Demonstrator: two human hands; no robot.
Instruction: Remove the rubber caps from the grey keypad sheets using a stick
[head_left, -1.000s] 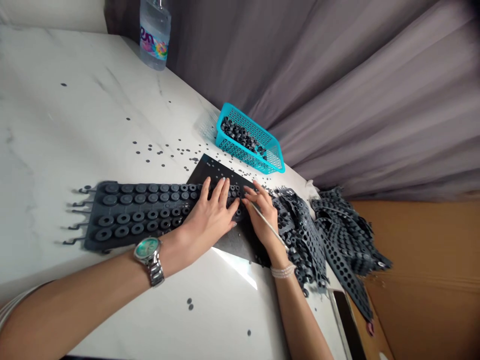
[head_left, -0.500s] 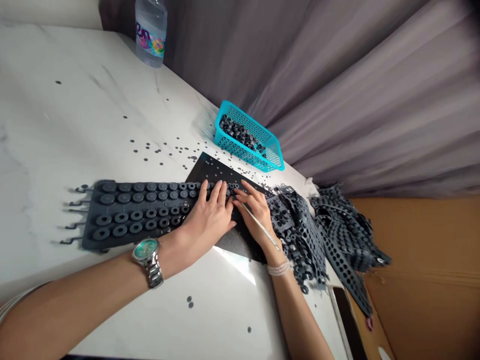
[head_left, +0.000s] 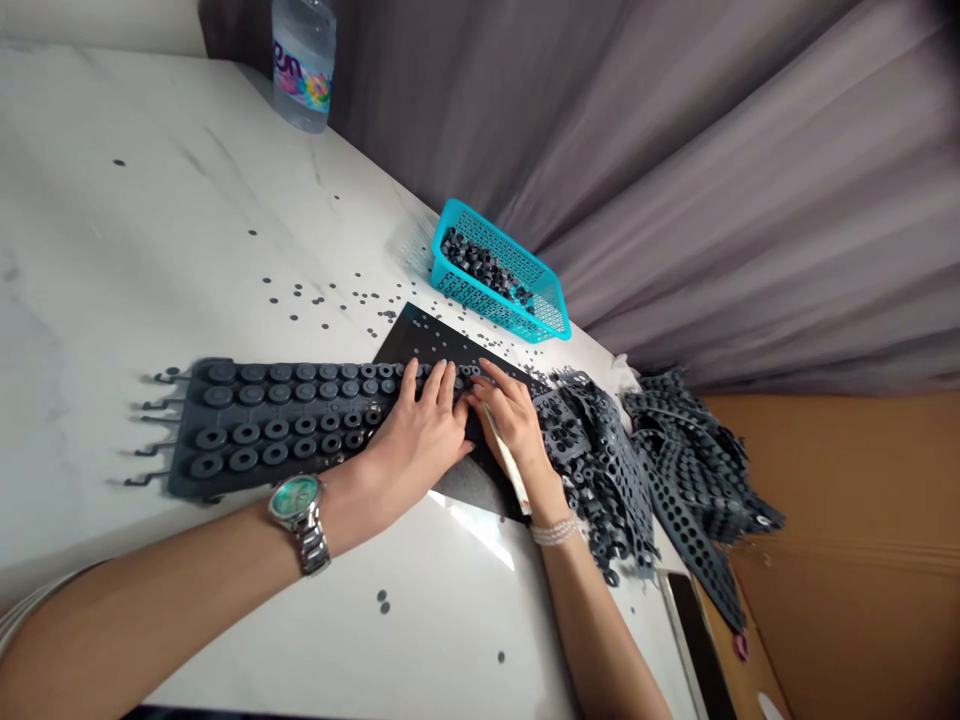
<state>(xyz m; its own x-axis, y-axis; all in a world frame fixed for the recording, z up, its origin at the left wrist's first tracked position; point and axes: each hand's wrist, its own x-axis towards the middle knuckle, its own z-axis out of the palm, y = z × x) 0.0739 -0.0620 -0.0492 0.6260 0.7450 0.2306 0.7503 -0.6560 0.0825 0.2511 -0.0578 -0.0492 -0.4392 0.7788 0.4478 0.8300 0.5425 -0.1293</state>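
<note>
A dark grey rubber sheet [head_left: 225,415] with rows of round raised rings lies on the white table, its right end on a black mat [head_left: 431,335]. My left hand [head_left: 420,425] rests on the sheet's right part, fingers stretched out and pressing down. My right hand [head_left: 514,415] is closed around a slim white stick-like tool [head_left: 511,470]. Its fingertips are close to the left hand's, at the sheet's right end. The tool's working tip is hidden by my fingers, so I cannot tell its exact kind.
A turquoise basket [head_left: 499,300] holding small black rubber pieces stands behind the mat. Small black discs [head_left: 325,326] are scattered about. Punched sheets and loose rings [head_left: 600,470] are heaped at right, beside more sheets [head_left: 690,460]. A water bottle [head_left: 303,70] and a phone-like dark object [head_left: 694,640] stand farther off.
The white tool has turned in my right hand; its rear end has swung left and looks broader. The left hand stays on the sheet. The view has shifted slightly.
</note>
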